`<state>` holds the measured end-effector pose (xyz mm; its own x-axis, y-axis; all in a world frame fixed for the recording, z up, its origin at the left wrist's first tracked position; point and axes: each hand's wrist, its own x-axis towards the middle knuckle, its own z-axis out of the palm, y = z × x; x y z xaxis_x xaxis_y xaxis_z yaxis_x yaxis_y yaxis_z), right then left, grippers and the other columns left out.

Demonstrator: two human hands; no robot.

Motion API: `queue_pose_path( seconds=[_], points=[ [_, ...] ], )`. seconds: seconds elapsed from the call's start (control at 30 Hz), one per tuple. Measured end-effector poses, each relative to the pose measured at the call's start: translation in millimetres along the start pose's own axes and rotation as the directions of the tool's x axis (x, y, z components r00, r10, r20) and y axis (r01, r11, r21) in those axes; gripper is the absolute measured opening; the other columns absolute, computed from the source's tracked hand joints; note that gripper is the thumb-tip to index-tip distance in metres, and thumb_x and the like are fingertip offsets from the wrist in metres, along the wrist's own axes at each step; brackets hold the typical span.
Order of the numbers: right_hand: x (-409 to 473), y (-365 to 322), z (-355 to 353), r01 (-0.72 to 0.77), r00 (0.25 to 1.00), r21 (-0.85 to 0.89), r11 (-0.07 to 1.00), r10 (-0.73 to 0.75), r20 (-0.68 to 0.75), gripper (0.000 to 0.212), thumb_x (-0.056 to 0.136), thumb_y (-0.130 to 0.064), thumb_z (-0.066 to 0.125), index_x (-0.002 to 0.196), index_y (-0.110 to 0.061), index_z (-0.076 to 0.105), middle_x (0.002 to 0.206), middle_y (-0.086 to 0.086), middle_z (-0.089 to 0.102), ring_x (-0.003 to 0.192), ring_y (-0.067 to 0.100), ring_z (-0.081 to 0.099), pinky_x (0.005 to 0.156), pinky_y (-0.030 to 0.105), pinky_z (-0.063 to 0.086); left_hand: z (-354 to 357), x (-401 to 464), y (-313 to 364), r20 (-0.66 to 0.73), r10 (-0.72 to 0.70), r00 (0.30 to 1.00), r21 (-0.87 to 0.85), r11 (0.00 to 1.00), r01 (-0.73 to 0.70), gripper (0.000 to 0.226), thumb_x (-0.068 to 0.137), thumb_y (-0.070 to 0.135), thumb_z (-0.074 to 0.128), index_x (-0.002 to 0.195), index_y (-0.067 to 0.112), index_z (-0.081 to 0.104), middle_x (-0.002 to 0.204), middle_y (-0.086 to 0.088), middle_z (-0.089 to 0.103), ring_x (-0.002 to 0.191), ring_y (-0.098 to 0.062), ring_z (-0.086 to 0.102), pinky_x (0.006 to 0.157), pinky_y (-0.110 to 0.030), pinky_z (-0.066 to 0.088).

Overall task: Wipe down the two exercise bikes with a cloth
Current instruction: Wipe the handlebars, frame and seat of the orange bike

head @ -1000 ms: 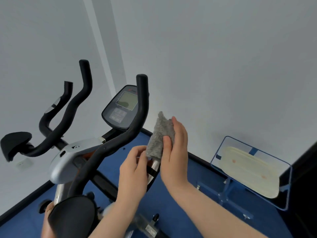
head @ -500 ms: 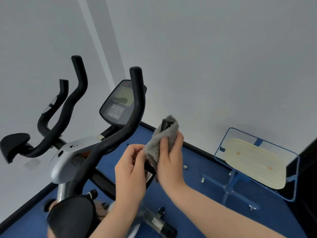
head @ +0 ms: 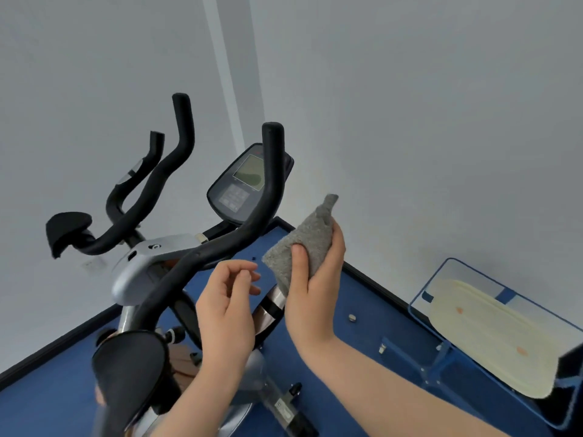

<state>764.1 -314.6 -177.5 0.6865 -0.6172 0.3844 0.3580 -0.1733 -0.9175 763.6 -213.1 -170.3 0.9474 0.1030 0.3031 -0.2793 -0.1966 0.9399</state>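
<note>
Grey cloth (head: 307, 244): fuzzy and folded, held up right of centre in the frame, one corner poking upward; it is clear of the bike.
Right hand (head: 315, 291): grips the cloth, thumb pressed across its front and fingers wrapped behind it.
Left hand (head: 225, 305): centre of the frame, just left of the cloth and not touching it; fingers loosely curled, holding nothing.
Near exercise bike (head: 151, 263): fills the left and centre; silver-grey housing, black curved handlebars rising to the upper centre, black saddle at the lower left.
Console (head: 246, 187): dark panel with a pale screen, centre of the frame, partly behind the right handlebar.
Chrome post (head: 271, 302): shows between the two hands, below the cloth.
Second bike (head: 138, 175): only black handlebars and a dark pad show, at the left, behind the near bike.
Blue floor (head: 362, 313): runs across the lower frame to a dark skirting.
Blue-framed stand (head: 498, 339): lower right, holding a cream panel.
Walls (head: 410, 105): plain pale grey, meeting in a corner at the upper centre.
</note>
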Motion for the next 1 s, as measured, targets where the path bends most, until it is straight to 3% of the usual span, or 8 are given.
queue_pose_path(
  seconds=[0.07, 0.13, 0.27, 0.4, 0.57, 0.73, 0.8, 1.0],
  points=[
    [-1, 3, -6, 0.081, 0.994, -0.049, 0.996, -0.077, 0.074, 0.054, 0.1, -0.025, 0.048, 0.146, -0.035, 0.021, 0.138, -0.021, 0.033, 0.126, -0.008, 0.038, 0.097, 0.01, 0.039, 0, -2, 0, -0.047, 0.009, 0.999, -0.006, 1.0, -0.009, 0.035, 0.098, 0.007, 0.05, 0.084, 0.035, 0.065, 0.081, 0.01, 0.068, 0.072, -0.01, 0.064, 0.07, -0.026, 0.047],
    [10, 2, -11, 0.291, 0.953, -0.203, 0.935, -0.265, 0.147, 0.054, 0.099, -0.015, 0.048, 0.148, -0.023, 0.025, 0.144, -0.009, 0.028, 0.138, 0.001, 0.027, 0.112, 0.027, 0.033, 0, -4, 1, -0.098, 0.017, 0.995, -0.01, 1.0, -0.018, 0.036, 0.097, 0.01, 0.05, 0.082, 0.039, 0.064, 0.081, 0.009, 0.068, 0.072, -0.011, 0.064, 0.07, -0.025, 0.048],
    [26, -3, -22, 0.671, 0.738, -0.563, 0.482, -0.51, 0.442, 0.044, 0.099, -0.022, 0.041, 0.141, -0.011, 0.048, 0.149, 0.003, 0.042, 0.145, 0.023, 0.022, 0.121, 0.046, 0.001, 2, -10, 3, -0.268, 0.051, 0.962, -0.048, 0.997, -0.066, 0.027, 0.091, 0.02, 0.048, 0.082, 0.038, 0.064, 0.08, 0.009, 0.067, 0.072, -0.009, 0.062, 0.069, -0.016, 0.048],
    [5, -2, -36, 0.859, 0.509, -0.418, 0.297, -0.395, 0.765, 0.046, 0.099, -0.037, 0.036, 0.131, -0.013, 0.058, 0.12, 0.003, 0.063, 0.126, 0.025, 0.05, 0.121, 0.044, 0.009, -2, -19, 4, -0.341, 0.105, 0.934, 0.026, 0.994, -0.102, 0.023, 0.093, 0.019, 0.048, 0.09, 0.037, 0.063, 0.088, 0.012, 0.067, 0.081, -0.008, 0.063, 0.076, -0.019, 0.048],
    [25, -5, -49, 0.979, 0.18, -0.135, 0.153, -0.342, 0.922, 0.053, 0.097, -0.047, 0.035, 0.137, -0.017, 0.052, 0.104, -0.004, 0.062, 0.1, 0.019, 0.058, 0.109, 0.038, 0.037, -52, -18, 14, -0.304, 0.298, 0.905, 0.413, 0.897, -0.156, 0.017, 0.093, 0.031, 0.045, 0.099, 0.036, 0.06, 0.097, 0.026, 0.061, 0.087, -0.005, 0.059, 0.077, -0.027, 0.048],
    [-1, -17, -23, 0.967, 0.252, -0.251, 0.037, -0.251, 0.935, 0.055, 0.092, -0.058, 0.032, 0.098, -0.015, 0.066, 0.076, 0.0, 0.059, 0.072, 0.02, 0.057, 0.077, 0.035, 0.05, -98, -15, 0, -0.382, 0.167, 0.909, 0.638, 0.759, 0.129, 0.021, 0.095, 0.012, 0.053, 0.108, 0.026, 0.061, 0.113, 0.009, 0.058, 0.106, -0.014, 0.047, 0.091, -0.04, 0.041],
    [-20, -21, -4, 0.981, 0.194, -0.191, 0.039, -0.177, 0.965, 0.048, 0.089, -0.063, 0.045, 0.081, -0.02, 0.063, 0.065, -0.004, 0.057, 0.061, 0.016, 0.055, 0.064, 0.03, 0.047, -100, -18, -8, -0.432, 0.042, 0.901, 0.61, 0.75, 0.258, 0.023, 0.096, 0.014, 0.053, 0.117, 0.021, 0.06, 0.123, 0.001, 0.056, 0.115, -0.02, 0.045, 0.097, -0.039, 0.037],
    [-21, -25, 3, 0.986, 0.149, -0.138, 0.096, -0.113, 0.982, 0.046, 0.081, -0.059, 0.065, 0.082, -0.013, 0.061, 0.062, -0.001, 0.057, 0.055, 0.018, 0.056, 0.054, 0.031, 0.04, -98, -24, -17, -0.528, -0.054, 0.848, 0.478, 0.806, 0.349, 0.02, 0.098, 0.015, 0.046, 0.108, 0.027, 0.058, 0.106, 0.015, 0.048, 0.107, -0.009, 0.042, 0.094, -0.04, 0.044]
  ],
)
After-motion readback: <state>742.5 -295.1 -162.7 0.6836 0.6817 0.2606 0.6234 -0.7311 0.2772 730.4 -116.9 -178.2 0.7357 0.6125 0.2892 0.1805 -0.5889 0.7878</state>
